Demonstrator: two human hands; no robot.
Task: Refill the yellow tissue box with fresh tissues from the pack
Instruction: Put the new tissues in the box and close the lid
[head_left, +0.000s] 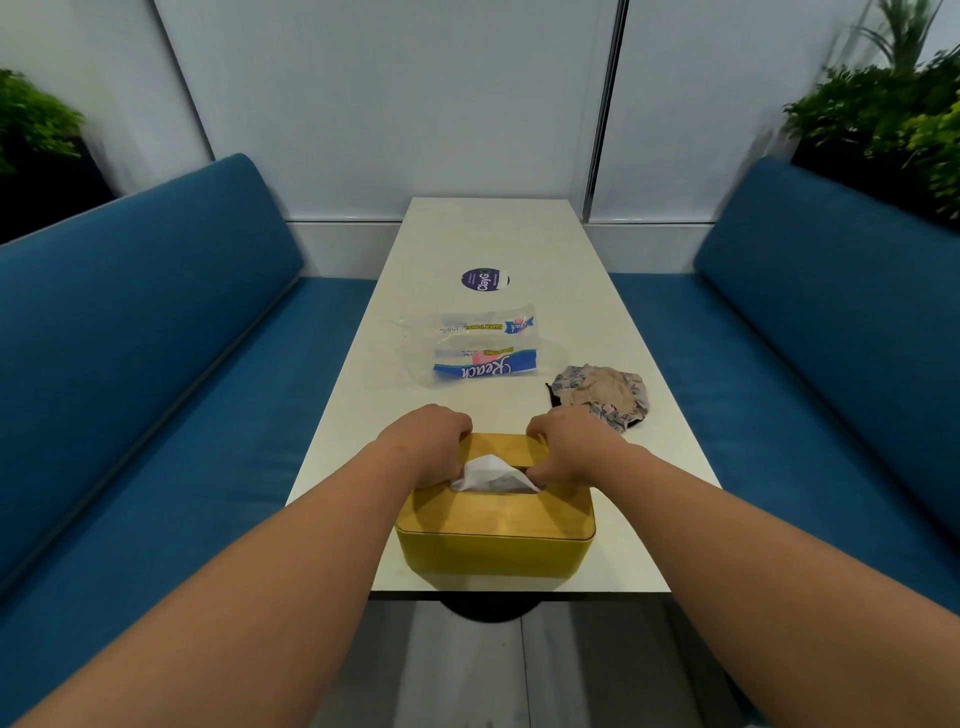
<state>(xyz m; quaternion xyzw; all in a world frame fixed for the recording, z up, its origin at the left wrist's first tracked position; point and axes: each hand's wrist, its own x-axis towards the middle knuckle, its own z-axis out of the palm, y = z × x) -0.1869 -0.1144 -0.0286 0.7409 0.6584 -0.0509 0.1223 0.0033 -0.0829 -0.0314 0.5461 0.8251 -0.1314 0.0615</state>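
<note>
Currently the yellow tissue box (496, 545) sits at the near end of the white table (519, 244), at 6 o'clock in the head view, its wooden lid (498, 512) seated on top. Left hand (434, 441) grips the lid's far-left portion, fingers curled over the far edge, thumb down by the slot. Right hand (571, 441) mirrors it at the far-right, fingers curled over the same edge. Both grips are closed on the lid, and the box body lies below and nearer than the two hands.

A white tissue (488, 473) stands up out of the slot, between the two thumbs; contact with either thumb cannot be judged.

Plastic tissue pack (480, 345), clear with blue print, lies at 12 o'clock from the box, well apart, looking slack and mostly flat. Crumpled patterned wrapper (602, 397) lies at 1 o'clock, just beyond the right hand. Round purple sticker (483, 279) is farther along at 12 o'clock. Blue benches (156, 312) flank the table.
</note>
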